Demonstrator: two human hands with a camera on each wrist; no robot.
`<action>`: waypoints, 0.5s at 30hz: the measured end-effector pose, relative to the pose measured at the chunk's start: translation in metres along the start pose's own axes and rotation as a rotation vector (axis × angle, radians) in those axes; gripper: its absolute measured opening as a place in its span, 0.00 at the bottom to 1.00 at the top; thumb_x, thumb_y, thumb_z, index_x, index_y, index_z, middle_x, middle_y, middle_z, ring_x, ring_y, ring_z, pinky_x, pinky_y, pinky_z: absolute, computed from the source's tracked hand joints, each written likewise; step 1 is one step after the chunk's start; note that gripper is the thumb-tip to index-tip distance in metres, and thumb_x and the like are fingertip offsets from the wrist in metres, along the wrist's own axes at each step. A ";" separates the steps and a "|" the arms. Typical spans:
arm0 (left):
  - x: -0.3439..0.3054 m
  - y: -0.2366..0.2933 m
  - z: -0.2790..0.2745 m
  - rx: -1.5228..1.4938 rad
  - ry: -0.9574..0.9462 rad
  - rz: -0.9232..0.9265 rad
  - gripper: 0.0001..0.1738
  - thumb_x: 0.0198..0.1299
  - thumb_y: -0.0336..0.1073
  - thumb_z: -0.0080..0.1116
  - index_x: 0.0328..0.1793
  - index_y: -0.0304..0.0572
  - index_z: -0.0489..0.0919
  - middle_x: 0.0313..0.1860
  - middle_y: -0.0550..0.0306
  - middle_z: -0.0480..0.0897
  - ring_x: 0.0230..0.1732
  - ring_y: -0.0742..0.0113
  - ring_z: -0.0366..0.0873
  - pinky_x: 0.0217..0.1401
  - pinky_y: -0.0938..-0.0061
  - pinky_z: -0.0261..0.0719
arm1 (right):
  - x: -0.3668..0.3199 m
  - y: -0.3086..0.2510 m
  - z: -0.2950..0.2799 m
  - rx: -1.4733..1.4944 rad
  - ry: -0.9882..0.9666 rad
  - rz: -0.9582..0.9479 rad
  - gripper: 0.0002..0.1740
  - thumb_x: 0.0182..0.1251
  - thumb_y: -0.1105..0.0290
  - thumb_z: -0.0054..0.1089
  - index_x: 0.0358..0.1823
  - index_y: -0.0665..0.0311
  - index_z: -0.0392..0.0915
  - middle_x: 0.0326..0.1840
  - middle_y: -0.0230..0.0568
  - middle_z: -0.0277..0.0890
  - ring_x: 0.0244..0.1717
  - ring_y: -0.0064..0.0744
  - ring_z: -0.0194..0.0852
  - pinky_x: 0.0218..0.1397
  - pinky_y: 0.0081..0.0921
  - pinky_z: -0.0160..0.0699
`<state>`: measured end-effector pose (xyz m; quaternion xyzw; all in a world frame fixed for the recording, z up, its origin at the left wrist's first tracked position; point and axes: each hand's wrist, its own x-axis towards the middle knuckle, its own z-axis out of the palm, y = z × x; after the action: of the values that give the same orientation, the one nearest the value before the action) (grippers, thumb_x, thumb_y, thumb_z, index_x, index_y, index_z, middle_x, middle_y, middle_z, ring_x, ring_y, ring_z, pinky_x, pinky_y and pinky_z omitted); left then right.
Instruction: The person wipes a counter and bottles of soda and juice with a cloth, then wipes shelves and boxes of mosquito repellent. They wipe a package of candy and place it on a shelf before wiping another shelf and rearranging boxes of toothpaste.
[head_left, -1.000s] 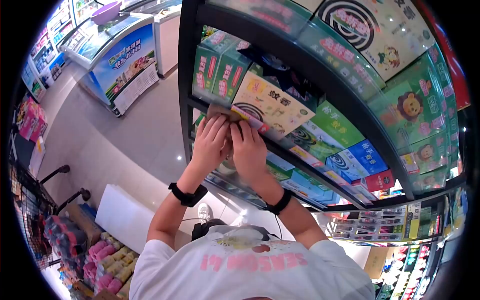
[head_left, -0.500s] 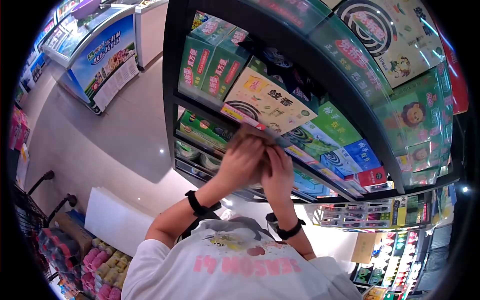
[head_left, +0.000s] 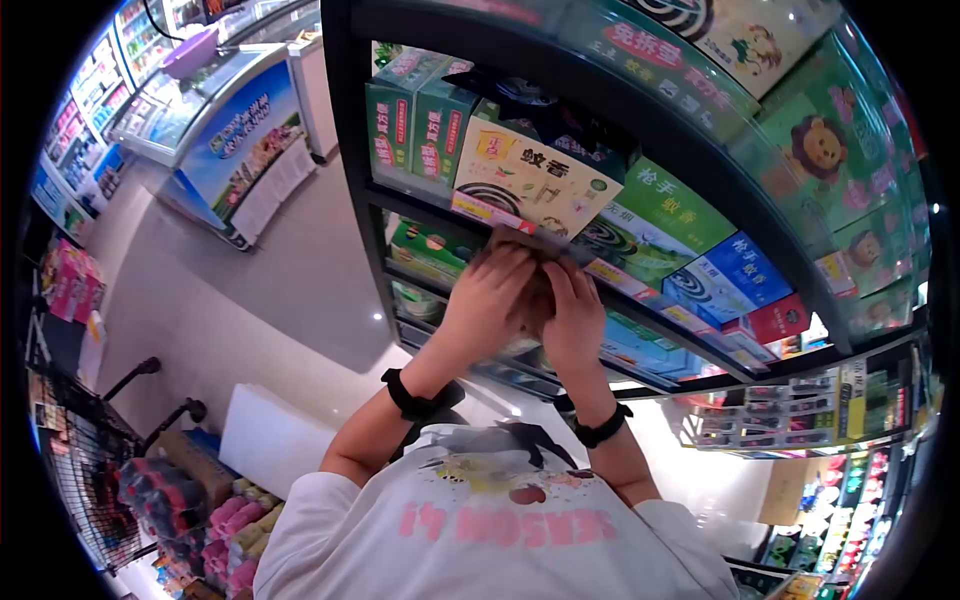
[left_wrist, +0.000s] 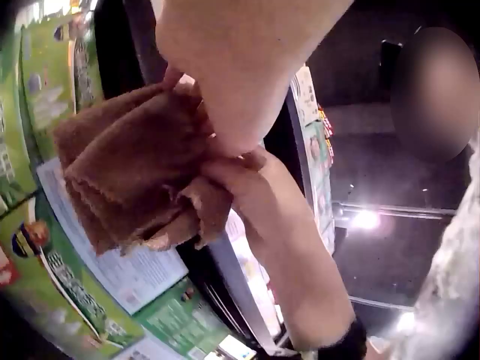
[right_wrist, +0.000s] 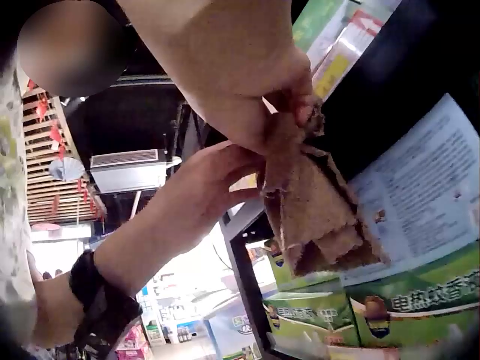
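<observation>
Both hands hold a folded brown cloth (left_wrist: 135, 157) at the front edge of a shelf (head_left: 625, 290). My left hand (head_left: 490, 300) grips its left side, and close beside it my right hand (head_left: 575, 315) grips the right side, fingers bent over the fabric. In the wrist views the cloth hangs in folds from the fingers, in front of green boxes (right_wrist: 412, 311) on the level below. Just above the hands stands a cream mosquito-coil box (head_left: 540, 175) with a strip of price labels (head_left: 485, 212) under it.
Green and blue boxes (head_left: 735, 280) continue along the shelf to the right. A chest freezer (head_left: 240, 150) stands at the far left. Lower left are a wire cart (head_left: 85, 470), a white board (head_left: 275, 435) and bundled packs (head_left: 240, 525).
Both hands have slid to the right along the shelf edge with the brown cloth, from below the cream box's left corner to below its right part. The head view has shifted slightly.
</observation>
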<state>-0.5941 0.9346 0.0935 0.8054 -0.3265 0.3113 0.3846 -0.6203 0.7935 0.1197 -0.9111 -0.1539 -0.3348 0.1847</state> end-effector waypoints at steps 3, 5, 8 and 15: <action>0.008 0.001 -0.025 -0.199 0.018 -0.154 0.23 0.48 0.26 0.56 0.54 0.35 0.71 0.46 0.46 0.77 0.49 0.46 0.75 0.50 0.63 0.73 | 0.006 -0.009 0.006 0.031 0.029 -0.010 0.18 0.43 0.78 0.57 0.41 0.63 0.74 0.47 0.45 0.72 0.42 0.47 0.73 0.40 0.35 0.76; 0.025 0.003 -0.042 -0.163 0.022 -0.172 0.17 0.57 0.26 0.49 0.54 0.33 0.72 0.38 0.46 0.79 0.36 0.53 0.80 0.43 0.70 0.77 | 0.006 -0.001 0.010 0.207 0.037 -0.026 0.20 0.42 0.79 0.56 0.42 0.64 0.72 0.45 0.45 0.72 0.41 0.48 0.72 0.38 0.34 0.76; 0.068 0.010 -0.065 -0.912 0.052 -0.597 0.14 0.65 0.32 0.43 0.50 0.31 0.74 0.34 0.45 0.80 0.29 0.63 0.81 0.36 0.77 0.79 | -0.003 -0.010 -0.003 0.490 -0.060 0.137 0.20 0.41 0.79 0.56 0.42 0.65 0.72 0.42 0.48 0.72 0.42 0.49 0.71 0.43 0.35 0.73; 0.122 0.010 -0.064 -1.058 -0.003 -0.608 0.16 0.67 0.41 0.44 0.44 0.32 0.73 0.23 0.56 0.77 0.17 0.79 0.71 0.18 0.88 0.66 | -0.023 0.006 -0.032 0.633 -0.071 0.128 0.21 0.42 0.80 0.52 0.43 0.68 0.74 0.41 0.47 0.72 0.41 0.43 0.72 0.48 0.28 0.71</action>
<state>-0.5458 0.9477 0.2223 0.5628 -0.1928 -0.0181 0.8036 -0.6521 0.7705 0.1254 -0.8273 -0.1992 -0.2262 0.4740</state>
